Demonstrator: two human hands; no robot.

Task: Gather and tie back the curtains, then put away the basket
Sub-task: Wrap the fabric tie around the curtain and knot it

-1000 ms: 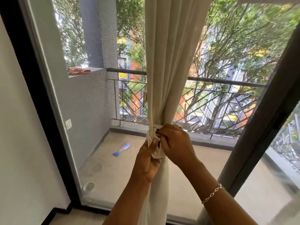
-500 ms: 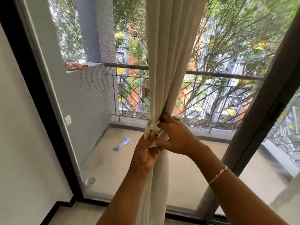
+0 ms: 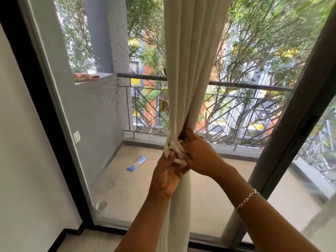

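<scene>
Mostly hid: tie (image 3: 175,148) in L hand (image 3: 166,176), R hand (image 3: 201,157).

Two forearms in view, bare to frame edge: left forearm (image 3: 145,222), right forearm (image 3: 276,222). Thin silver-tone chain bracelet (image 3: 246,199) on right wrist; small oval links, hangs a little loose. Right grip (image 3: 201,155): small metallic glint on far finger, too small to identify.

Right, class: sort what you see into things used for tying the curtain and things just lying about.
In use: curtain, fabric tie, left hand, right hand.
Lying about: blue tool, brown cloth, pale round object.
</scene>
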